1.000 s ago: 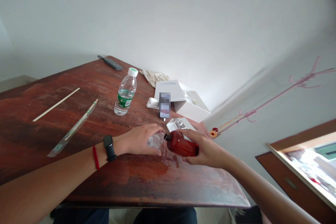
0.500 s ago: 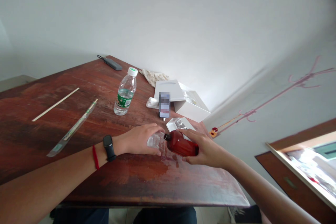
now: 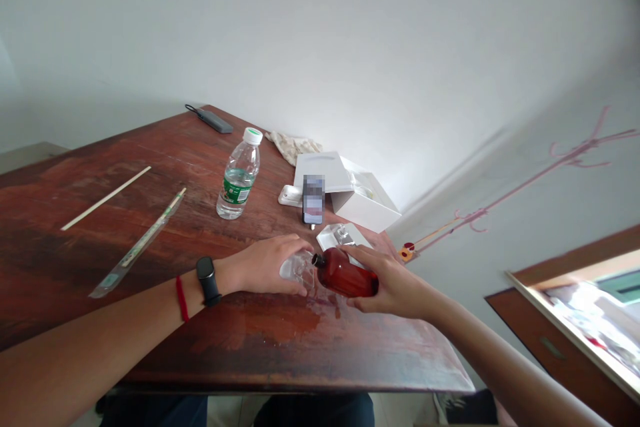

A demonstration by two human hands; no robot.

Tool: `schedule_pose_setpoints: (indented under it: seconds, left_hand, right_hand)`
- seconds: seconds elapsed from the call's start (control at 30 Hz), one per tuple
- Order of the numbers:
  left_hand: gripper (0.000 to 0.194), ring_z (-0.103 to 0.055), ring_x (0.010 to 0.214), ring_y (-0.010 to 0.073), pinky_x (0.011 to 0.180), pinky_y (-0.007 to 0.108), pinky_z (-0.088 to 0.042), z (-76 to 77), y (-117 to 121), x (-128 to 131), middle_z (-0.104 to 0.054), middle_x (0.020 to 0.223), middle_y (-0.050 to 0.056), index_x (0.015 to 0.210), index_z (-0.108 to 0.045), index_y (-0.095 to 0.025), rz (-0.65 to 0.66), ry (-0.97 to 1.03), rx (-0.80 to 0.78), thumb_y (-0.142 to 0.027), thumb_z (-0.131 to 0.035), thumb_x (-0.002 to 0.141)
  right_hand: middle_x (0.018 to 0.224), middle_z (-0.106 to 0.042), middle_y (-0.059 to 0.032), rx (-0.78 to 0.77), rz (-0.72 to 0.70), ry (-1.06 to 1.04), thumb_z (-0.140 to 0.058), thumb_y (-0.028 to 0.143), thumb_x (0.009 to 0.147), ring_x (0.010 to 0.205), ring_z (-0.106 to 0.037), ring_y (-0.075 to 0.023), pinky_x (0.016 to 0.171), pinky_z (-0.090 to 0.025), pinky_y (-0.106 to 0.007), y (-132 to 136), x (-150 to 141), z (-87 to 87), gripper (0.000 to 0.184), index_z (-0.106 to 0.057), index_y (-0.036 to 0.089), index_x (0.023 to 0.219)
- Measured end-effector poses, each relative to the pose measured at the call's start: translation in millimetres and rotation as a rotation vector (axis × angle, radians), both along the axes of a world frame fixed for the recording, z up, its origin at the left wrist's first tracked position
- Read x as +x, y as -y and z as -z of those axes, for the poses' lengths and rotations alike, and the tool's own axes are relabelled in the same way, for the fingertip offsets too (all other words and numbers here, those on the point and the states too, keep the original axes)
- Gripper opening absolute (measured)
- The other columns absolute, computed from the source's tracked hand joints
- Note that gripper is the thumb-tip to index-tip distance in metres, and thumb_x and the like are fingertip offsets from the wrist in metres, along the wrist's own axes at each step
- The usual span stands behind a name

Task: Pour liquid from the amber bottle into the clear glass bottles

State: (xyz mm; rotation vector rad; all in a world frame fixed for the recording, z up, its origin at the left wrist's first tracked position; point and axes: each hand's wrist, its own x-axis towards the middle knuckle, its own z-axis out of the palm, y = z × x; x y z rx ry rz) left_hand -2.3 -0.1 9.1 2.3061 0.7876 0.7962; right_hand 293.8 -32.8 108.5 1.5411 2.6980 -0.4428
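My left hand (image 3: pixel 273 265) is wrapped round a clear glass (image 3: pixel 300 269) low over the table; fingers hide part of it. In my right hand (image 3: pixel 387 280) lies a reddish-brown bottle (image 3: pixel 345 273), tilted nearly flat. Its dark open neck points left, at the rim of the glass. Whether liquid runs from the neck, I cannot tell. A wet patch (image 3: pixel 285 327) shines on the wooden table (image 3: pixel 210 353) just below both hands.
A water bottle with a green label (image 3: pixel 237 187) stands upright behind my left hand. Beyond are a phone (image 3: pixel 313 203), a white box (image 3: pixel 367 203), a cloth (image 3: pixel 293 147) and a grey device (image 3: pixel 210 120). Left lie a thin stick (image 3: pixel 107 197) and a wrapped chopstick pack (image 3: pixel 140 243).
Hardly anything differs. Both hands keep the glass and the tilted bottle in nearly the same place.
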Motion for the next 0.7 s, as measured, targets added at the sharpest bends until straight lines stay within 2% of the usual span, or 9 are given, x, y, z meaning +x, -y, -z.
schedule_pose_setpoints:
  seconds: [0.27,0.7]
  left_hand:
    - [0.074,-0.067,0.13,0.0358,0.112,0.047,-0.05,-0.1,-1.0,0.7,-0.069,0.14,0.01,0.141,-0.059,-0.024,0.003,-0.011,-0.001,-0.049,-0.091,0.079]
    - [0.072,-0.068,0.129,0.0362,0.11,0.048,-0.051,0.9,-0.8,1.2,-0.07,0.14,0.011,0.139,-0.06,-0.024,-0.003,0.005,0.0,-0.049,-0.09,0.079]
  right_hand:
    - [0.14,-0.073,-0.0085,0.019,-0.019,-0.007,-0.082,0.023,0.073,0.12,-0.072,-0.0348,0.107,-0.056,-0.052,0.1,0.1,-0.4,0.086,-0.054,0.034,0.153]
    - [0.142,-0.071,-0.0089,-0.016,0.03,0.01,-0.082,0.025,0.073,0.124,-0.07,-0.0355,0.11,-0.053,-0.053,2.1,-4.9,-4.2,0.085,-0.055,0.032,0.152]
